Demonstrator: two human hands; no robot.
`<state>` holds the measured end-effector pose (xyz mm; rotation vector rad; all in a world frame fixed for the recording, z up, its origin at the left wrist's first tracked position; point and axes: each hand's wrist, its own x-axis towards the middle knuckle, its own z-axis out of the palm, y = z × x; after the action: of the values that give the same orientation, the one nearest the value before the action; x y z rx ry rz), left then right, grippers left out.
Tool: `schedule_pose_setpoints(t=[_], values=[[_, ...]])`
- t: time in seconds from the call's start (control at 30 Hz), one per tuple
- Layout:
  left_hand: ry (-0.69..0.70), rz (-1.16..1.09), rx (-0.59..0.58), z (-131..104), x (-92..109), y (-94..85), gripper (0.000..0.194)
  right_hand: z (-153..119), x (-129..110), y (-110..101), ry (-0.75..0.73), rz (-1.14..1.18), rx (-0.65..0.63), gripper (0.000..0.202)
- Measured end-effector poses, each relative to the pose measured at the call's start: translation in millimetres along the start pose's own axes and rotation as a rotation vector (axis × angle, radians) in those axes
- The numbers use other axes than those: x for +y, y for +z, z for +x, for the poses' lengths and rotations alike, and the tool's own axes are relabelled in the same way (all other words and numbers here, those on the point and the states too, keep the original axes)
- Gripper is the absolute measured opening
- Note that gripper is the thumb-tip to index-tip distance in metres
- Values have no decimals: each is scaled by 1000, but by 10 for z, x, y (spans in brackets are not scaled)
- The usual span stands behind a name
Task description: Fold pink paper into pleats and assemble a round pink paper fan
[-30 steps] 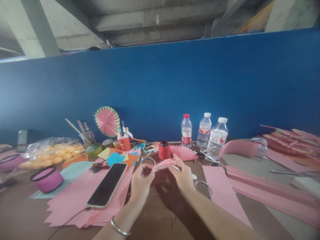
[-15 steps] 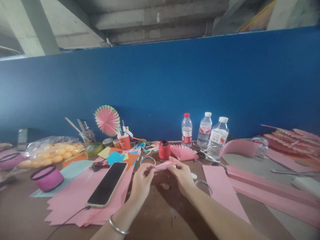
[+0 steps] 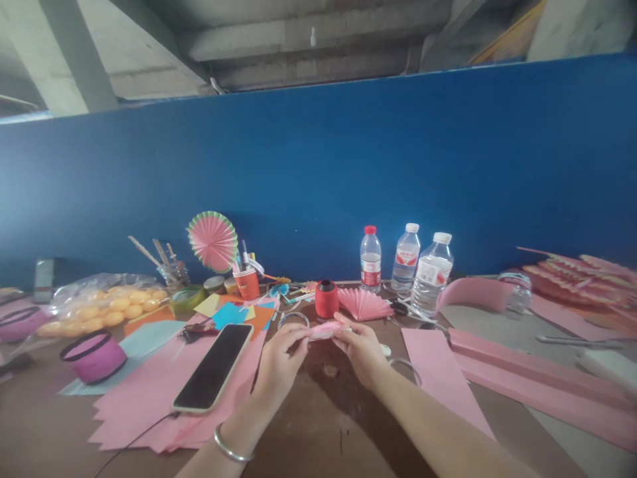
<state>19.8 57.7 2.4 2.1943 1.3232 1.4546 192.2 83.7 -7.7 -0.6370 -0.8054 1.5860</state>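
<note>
Between my two hands is a narrow strip of folded pink paper point(image 3: 323, 330), held just above the brown table. My left hand point(image 3: 283, 352) pinches its left end, and a silver bangle circles that wrist. The other end is pinched by my right hand point(image 3: 359, 348). Part of the strip is hidden behind my fingers. Just beyond it stands a small red cylinder with a dark top point(image 3: 326, 300). A pleated pink paper fan point(image 3: 364, 304) lies right of the cylinder.
A phone point(image 3: 213, 368) lies on pink paper sheets point(image 3: 134, 405) at left, near a purple band point(image 3: 94, 357). A red-capped bottle point(image 3: 371, 260) and two white-capped bottles stand at the back. Pink strips point(image 3: 442, 378) lie at right. A blue wall point(image 3: 318, 166) rises behind.
The folded pink paper has turned slightly, showing more of its face. My fingers have shifted a little along it, and both hands still pinch it.
</note>
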Motion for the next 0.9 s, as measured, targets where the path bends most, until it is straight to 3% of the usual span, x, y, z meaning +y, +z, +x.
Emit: schedule_pose_setpoints(t=[0.4, 0.63, 0.9], values=[[-21, 125, 84, 9, 53, 3, 8, -67, -44, 50, 0, -18, -39, 24], [-44, 180, 64, 14, 61, -6, 9, -96, -72, 72, -26, -67, -83, 20], [-73, 97, 84, 28, 102, -33, 10, -77, -31, 40, -69, -170, -74, 19]])
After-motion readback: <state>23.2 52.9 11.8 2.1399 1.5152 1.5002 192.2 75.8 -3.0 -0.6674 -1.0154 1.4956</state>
